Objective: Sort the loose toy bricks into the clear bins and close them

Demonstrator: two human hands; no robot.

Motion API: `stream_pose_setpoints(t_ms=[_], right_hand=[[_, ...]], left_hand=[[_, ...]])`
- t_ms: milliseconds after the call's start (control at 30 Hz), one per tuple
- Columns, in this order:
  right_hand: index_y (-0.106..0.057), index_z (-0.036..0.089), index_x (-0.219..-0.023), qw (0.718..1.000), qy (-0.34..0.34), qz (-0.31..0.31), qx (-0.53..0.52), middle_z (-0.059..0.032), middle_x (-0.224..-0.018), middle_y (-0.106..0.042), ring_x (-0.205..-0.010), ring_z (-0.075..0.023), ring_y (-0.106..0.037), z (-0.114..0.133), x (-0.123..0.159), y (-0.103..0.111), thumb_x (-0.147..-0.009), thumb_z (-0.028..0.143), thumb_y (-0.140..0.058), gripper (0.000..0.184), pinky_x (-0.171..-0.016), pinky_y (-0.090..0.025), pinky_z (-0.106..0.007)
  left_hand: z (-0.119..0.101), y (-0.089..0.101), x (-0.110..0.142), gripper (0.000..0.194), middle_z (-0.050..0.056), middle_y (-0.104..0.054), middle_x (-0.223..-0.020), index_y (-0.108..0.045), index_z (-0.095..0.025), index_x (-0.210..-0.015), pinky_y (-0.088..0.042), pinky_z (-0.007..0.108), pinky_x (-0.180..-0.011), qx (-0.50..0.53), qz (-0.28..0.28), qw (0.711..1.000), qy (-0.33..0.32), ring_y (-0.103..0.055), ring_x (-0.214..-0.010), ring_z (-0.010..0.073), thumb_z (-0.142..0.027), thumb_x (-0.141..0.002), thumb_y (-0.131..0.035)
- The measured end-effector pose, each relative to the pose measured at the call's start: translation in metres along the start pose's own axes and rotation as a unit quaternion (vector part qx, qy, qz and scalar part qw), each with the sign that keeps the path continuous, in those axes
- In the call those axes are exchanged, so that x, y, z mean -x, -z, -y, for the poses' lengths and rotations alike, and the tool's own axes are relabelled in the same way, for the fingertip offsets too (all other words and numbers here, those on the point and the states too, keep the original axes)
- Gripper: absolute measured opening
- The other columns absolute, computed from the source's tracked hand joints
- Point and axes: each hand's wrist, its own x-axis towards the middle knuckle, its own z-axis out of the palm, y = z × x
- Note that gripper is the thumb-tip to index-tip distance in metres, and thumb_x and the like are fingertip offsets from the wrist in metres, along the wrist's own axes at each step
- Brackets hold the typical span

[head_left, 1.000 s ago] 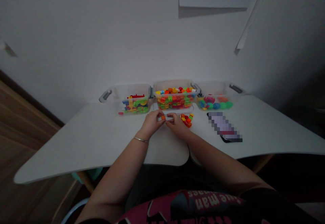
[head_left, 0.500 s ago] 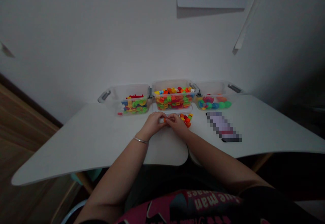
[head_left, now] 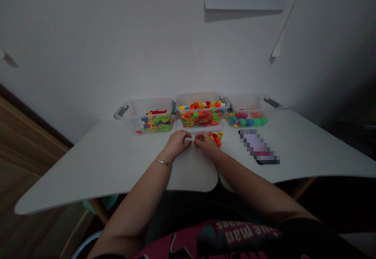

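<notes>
My left hand, with a silver bangle at the wrist, rests at the middle of the white table. Its thumb and fingers are curved and apart, with nothing seen between them. Just across a small gap, my right hand has its fingertips pinched on a small orange building block, mostly hidden by the fingers. Beside and partly behind the right hand lies a small pile of red, orange, yellow and green building blocks.
Along the wall stand three clear plastic boxes: the left box and middle box hold colourful blocks, the right box rounded pieces. A phone with a blurred screen lies on the table at right.
My hands have come apart slightly. The orange block that sat between both hands' fingertips is now at the right hand, and the left fingers have parted.
</notes>
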Motion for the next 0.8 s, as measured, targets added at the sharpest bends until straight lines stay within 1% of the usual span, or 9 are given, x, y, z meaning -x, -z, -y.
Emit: stream_pose_setpoints(t_ms=[100, 200, 267, 333, 400, 500, 567, 633, 800], right_hand=[[-0.049, 0.025, -0.080, 1.000, 0.003, 0.007, -0.015, 0.0062, -0.066, -0.055, -0.063, -0.0137, -0.055, 0.003, 0.001, 0.000, -0.069, 0.022, -0.056, 0.014, -0.060, -0.045, -0.026], [-0.051, 0.024, -0.084, 0.998, 0.056, -0.013, -0.030, 0.0052, -0.066, -0.054, -0.060, -0.0138, -0.053, 0.013, -0.002, 0.006, -0.071, 0.028, -0.057, 0.015, -0.058, -0.043, -0.027], [-0.052, 0.023, -0.087, 0.993, 0.104, -0.057, -0.019, 0.0045, -0.066, -0.053, -0.058, -0.0131, -0.050, 0.025, -0.008, 0.017, -0.073, 0.031, -0.057, 0.017, -0.056, -0.043, -0.026], [-0.054, 0.022, -0.089, 0.980, 0.160, -0.122, 0.007, 0.0020, -0.072, -0.055, -0.062, -0.0135, -0.051, 0.039, -0.017, 0.033, -0.077, 0.031, -0.057, 0.015, -0.058, -0.044, -0.026], [-0.056, 0.021, -0.091, 0.954, 0.220, -0.195, 0.062, -0.0027, -0.087, -0.061, -0.070, -0.0147, -0.054, 0.053, -0.026, 0.053, -0.079, 0.028, -0.055, 0.013, -0.064, -0.047, -0.027], [-0.060, 0.017, -0.093, 0.916, 0.275, -0.243, 0.161, -0.0099, -0.099, -0.063, -0.082, -0.0184, -0.058, 0.065, -0.042, 0.079, -0.083, 0.022, -0.055, 0.012, -0.077, -0.049, -0.032], [-0.062, 0.016, -0.092, 0.899, 0.285, -0.252, 0.219, -0.0105, -0.097, -0.065, -0.088, -0.0211, -0.059, 0.066, -0.052, 0.088, -0.084, 0.019, -0.054, 0.012, -0.086, -0.048, -0.036], [-0.064, 0.017, -0.092, 0.889, 0.282, -0.249, 0.259, -0.0098, -0.097, -0.068, -0.093, -0.0231, -0.061, 0.062, -0.059, 0.092, -0.084, 0.018, -0.053, 0.013, -0.091, -0.047, -0.038], [-0.067, 0.018, -0.103, 0.883, 0.265, -0.255, 0.291, -0.0108, -0.107, -0.070, -0.100, -0.0252, -0.063, 0.050, -0.063, 0.084, -0.089, 0.022, -0.046, 0.026, -0.095, -0.047, -0.041]], left_hand=[[0.000, -0.002, 0.002, 0.031, 0.013, -0.067, -0.112, -0.067, -0.017, -0.109, -0.048, 0.042, -0.098, -0.043, 0.034, 0.998, 0.004, -0.061, -0.108, 0.0277, -0.024, -0.080, -0.071], [-0.001, -0.004, 0.004, 0.033, 0.014, -0.065, -0.116, -0.067, -0.017, -0.112, -0.045, 0.044, -0.102, -0.069, 0.062, 0.996, -0.007, -0.058, -0.114, 0.0291, -0.028, -0.081, -0.071], [-0.001, -0.003, 0.004, 0.031, 0.013, -0.064, -0.116, -0.067, -0.018, -0.112, -0.045, 0.043, -0.102, -0.067, 0.068, 0.995, -0.008, -0.057, -0.114, 0.0277, -0.028, -0.083, -0.069], [0.001, -0.003, 0.004, 0.029, 0.011, -0.064, -0.116, -0.067, -0.020, -0.112, -0.044, 0.042, -0.102, -0.063, 0.073, 0.995, -0.007, -0.057, -0.113, 0.0267, -0.027, -0.084, -0.068], [0.003, -0.002, 0.004, 0.028, 0.012, -0.064, -0.116, -0.067, -0.019, -0.111, -0.044, 0.043, -0.102, -0.058, 0.075, 0.996, -0.003, -0.056, -0.113, 0.0271, -0.027, -0.084, -0.066], [0.006, -0.003, 0.004, 0.029, 0.012, -0.063, -0.116, -0.068, -0.019, -0.111, -0.043, 0.043, -0.102, -0.050, 0.070, 0.996, 0.004, -0.055, -0.111, 0.0280, -0.028, -0.083, -0.067], [0.007, -0.004, 0.004, 0.029, 0.011, -0.063, -0.115, -0.068, -0.020, -0.110, -0.043, 0.043, -0.102, -0.050, 0.064, 0.997, 0.003, -0.055, -0.111, 0.0275, -0.028, -0.083, -0.067], [0.008, -0.004, 0.005, 0.028, 0.010, -0.064, -0.114, -0.068, -0.021, -0.110, -0.043, 0.043, -0.102, -0.049, 0.060, 0.997, 0.002, -0.056, -0.111, 0.0272, -0.028, -0.083, -0.067], [0.009, -0.007, 0.005, 0.030, 0.010, -0.064, -0.115, -0.067, -0.020, -0.110, -0.043, 0.044, -0.102, -0.037, 0.051, 0.998, 0.003, -0.056, -0.111, 0.0276, -0.028, -0.082, -0.068]])
